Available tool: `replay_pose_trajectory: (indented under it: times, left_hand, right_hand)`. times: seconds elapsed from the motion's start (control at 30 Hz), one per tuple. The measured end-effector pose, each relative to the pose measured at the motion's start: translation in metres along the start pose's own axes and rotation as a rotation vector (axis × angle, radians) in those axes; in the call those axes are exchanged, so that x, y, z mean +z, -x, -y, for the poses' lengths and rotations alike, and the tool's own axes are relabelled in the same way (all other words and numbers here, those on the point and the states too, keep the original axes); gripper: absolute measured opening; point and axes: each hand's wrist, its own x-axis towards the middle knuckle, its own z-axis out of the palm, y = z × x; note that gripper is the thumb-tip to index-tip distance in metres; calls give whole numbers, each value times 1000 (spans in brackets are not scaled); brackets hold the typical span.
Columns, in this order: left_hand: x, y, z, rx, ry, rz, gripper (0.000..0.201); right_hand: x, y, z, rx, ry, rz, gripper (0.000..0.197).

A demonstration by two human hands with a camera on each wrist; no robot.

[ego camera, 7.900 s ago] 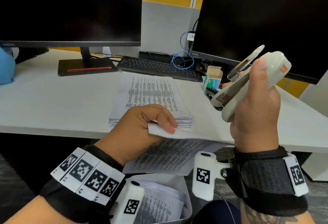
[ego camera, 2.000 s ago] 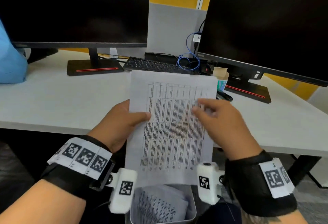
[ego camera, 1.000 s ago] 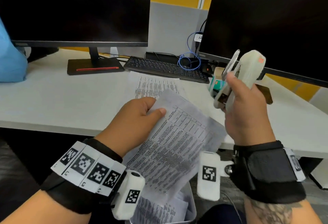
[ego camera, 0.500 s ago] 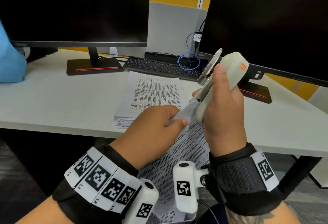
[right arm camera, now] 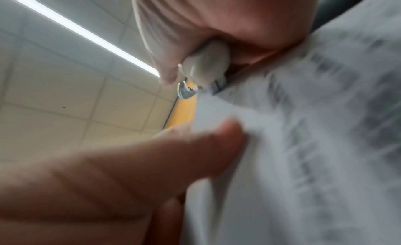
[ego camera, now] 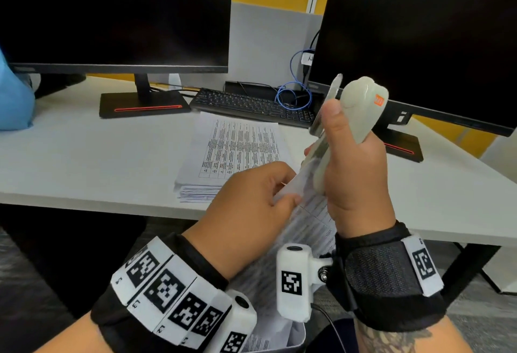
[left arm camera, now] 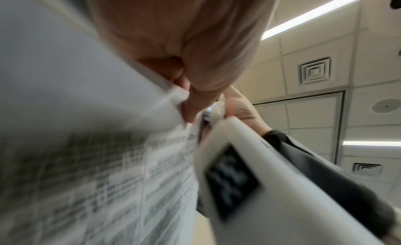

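The left hand (ego camera: 246, 212) pinches the top corner of the printed sheet (ego camera: 316, 218) between thumb and fingers, just before the near edge of the desk (ego camera: 84, 156), and the right hand (ego camera: 355, 173) is clenched round the pale stapler (ego camera: 361, 106), held almost upright with its mouth at that corner. I cannot tell if the corner is inside the mouth, because the right hand covers it and both wrist views are blurred. The orange mark (ego camera: 379, 100) on the stapler and the tables on the sheet and on the paper stack (ego camera: 237, 151) farther on the desk are too small for me to read.
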Motion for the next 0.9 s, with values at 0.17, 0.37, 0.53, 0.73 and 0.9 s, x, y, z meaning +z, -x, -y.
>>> replay_pose_trajectory:
  times: [0.17,0.37,0.53,0.73,0.9]
  left_hand:
    - [-19,4,8,231,28,-232,35]
    - [-25,4,10,382,53,-352,40]
    - [-23,5,11,362,62,-359,40]
    - [-22,5,9,261,146,-343,31]
    - [-17,1,1,30,325,-269,31]
  right_hand:
    - [-23,6,1,-133,-77,-137,33]
    - [-31,12,-2,-156,-51,-192,33]
    - [-29,14,-2,-191,-24,-183,33]
    - [-25,18,3,-176,-61,-205,41]
    - [-15,13,12,-77,-220,-189,34]
